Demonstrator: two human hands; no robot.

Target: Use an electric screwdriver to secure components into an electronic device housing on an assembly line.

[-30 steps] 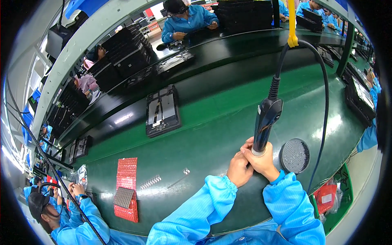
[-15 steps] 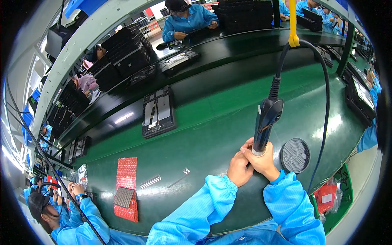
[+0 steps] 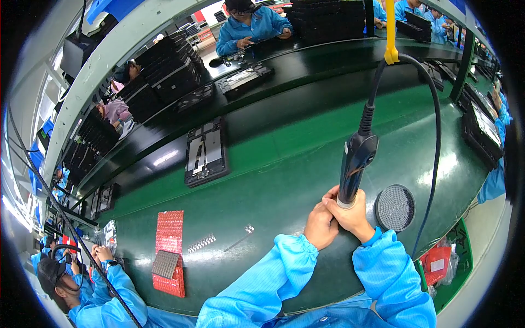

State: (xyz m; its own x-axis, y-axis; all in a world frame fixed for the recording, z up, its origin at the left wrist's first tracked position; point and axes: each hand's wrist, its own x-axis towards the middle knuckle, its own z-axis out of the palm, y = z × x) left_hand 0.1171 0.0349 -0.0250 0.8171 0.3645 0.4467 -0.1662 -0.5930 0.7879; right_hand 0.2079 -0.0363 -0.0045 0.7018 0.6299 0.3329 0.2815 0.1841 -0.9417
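A black electric screwdriver [image 3: 355, 164] hangs upright over the green bench, its cable running up to a yellow hook [image 3: 391, 54]. My right hand [image 3: 354, 217] is closed around its pale lower end. My left hand [image 3: 321, 225] is pressed against the right one, fingers curled at the same end; whether it grips the tool or something small there is hidden. Beside my right hand lies a round grey perforated dish [image 3: 395, 208] with dark bits along its edge.
Left on the bench lie red bubble wrap [image 3: 169, 232], a grey-brown sheet [image 3: 165, 264] and small strips [image 3: 202, 243]. A flat device in a black frame [image 3: 206, 153] rests on the dark belt. Co-workers in blue sit left and opposite. A green crate [image 3: 465, 257] stands right.
The framed device on the near belt has slid left, while a device on the far belt has shifted right. My hands and the screwdriver stay nearly still.
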